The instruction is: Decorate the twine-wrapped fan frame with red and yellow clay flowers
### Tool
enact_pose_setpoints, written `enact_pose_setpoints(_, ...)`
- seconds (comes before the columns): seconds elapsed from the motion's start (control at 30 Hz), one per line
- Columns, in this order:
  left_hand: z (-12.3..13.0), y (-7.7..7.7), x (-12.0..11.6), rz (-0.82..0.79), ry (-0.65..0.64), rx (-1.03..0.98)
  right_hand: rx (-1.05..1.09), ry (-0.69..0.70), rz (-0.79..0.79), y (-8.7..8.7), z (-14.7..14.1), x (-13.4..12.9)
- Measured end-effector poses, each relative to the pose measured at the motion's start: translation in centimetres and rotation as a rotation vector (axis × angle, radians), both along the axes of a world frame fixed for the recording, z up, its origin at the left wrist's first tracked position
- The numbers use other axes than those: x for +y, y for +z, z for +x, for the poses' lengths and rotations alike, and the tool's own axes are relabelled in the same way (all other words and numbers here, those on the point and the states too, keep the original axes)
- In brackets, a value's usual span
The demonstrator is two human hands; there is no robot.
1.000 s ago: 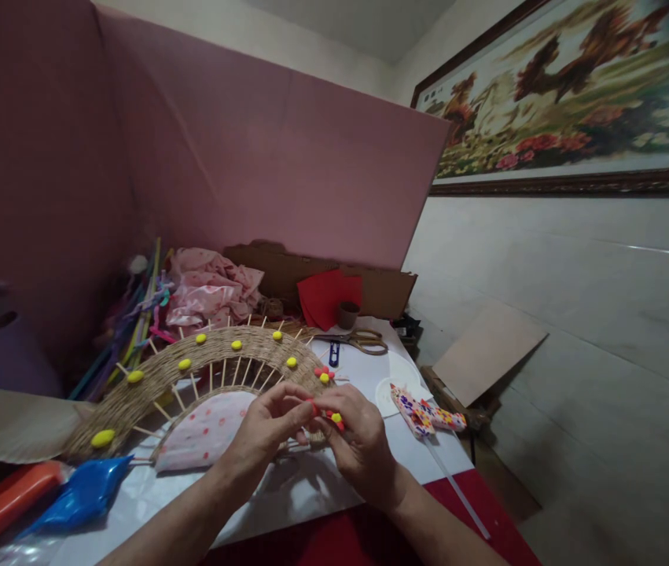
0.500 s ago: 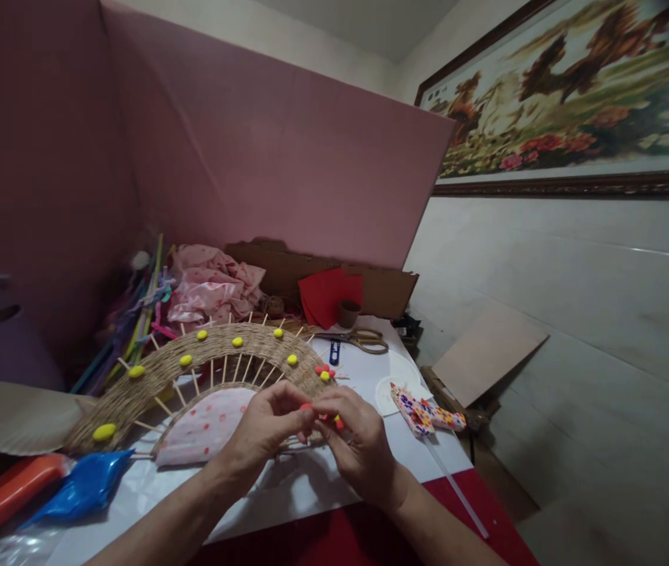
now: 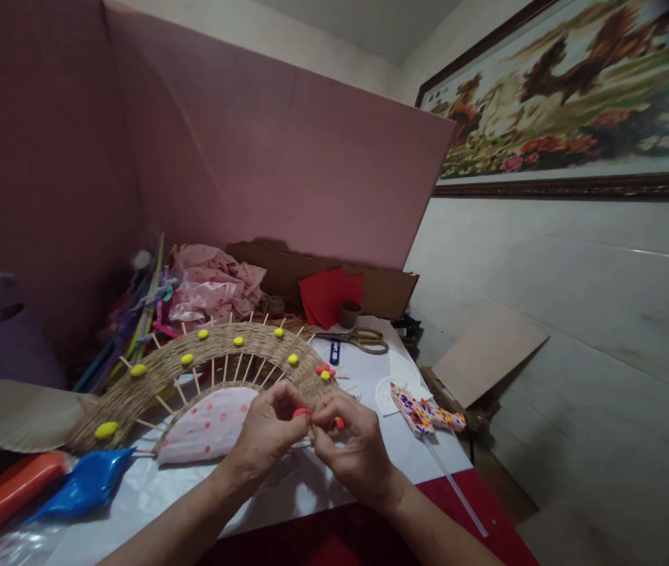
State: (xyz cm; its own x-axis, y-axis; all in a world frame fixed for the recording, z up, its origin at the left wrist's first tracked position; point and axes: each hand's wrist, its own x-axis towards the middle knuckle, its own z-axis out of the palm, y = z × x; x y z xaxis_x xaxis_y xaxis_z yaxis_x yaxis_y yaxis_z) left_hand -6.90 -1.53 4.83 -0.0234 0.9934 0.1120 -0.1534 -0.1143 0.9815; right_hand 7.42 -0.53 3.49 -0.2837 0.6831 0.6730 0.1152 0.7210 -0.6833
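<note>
A small lump of red modelling clay (image 3: 302,412) is pinched between the thumb and forefinger of my left hand (image 3: 269,432). My right hand (image 3: 354,444) is closed in a pinch at the lump's right end, its fingertips almost meeting the left ones. Behind both hands stands a fan-shaped woven straw piece (image 3: 160,350) with thin sticks poking through it and yellow clay dots along the band. One yellow dot at its right has red petals around it, forming a clay flower (image 3: 325,373). Dotted pink cloth (image 3: 207,424) covers the inner half-circle. My hands hide the fan's lower right part.
At left lie an orange clay pack (image 3: 9,495) and a blue clay pack (image 3: 90,483). Scissors (image 3: 366,339), a blue cutter (image 3: 335,351), and a brown cup (image 3: 349,314) are behind. Right are a white paper plate (image 3: 390,389) and a flower-patterned item (image 3: 422,413).
My fingertips have shifted slightly, and more of the red clay shows between them. My right fingers are curled a little higher. The fan and the things around it stay in place.
</note>
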Motion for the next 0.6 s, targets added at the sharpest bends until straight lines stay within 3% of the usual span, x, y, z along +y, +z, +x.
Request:
enact_pose_setpoints(0.13,-0.4,0.3,0.2,-0.012,0.043,-0.137,0.321,0.289,-0.512,0.5,0.2,0.2)
enact_pose_setpoints(0.2,-0.9,0.5,0.5,-0.050,0.044,-0.238,0.420,0.363,-0.628,0.8,0.5,0.4)
enact_pose_setpoints(0.37,-1.3,0.7,0.6,-0.158,-0.109,-0.387,0.433,0.245,-0.664,0.9,0.8,0.7)
enact_pose_setpoints(0.5,-0.7,0.1,0.2,-0.197,-0.238,-0.251,0.376,0.135,-0.596,0.4,0.7,0.8)
enact_pose_setpoints(0.6,-0.5,-0.2,0.0,-0.187,-0.238,-0.126,0.272,0.086,-0.409,0.4,0.6,0.6)
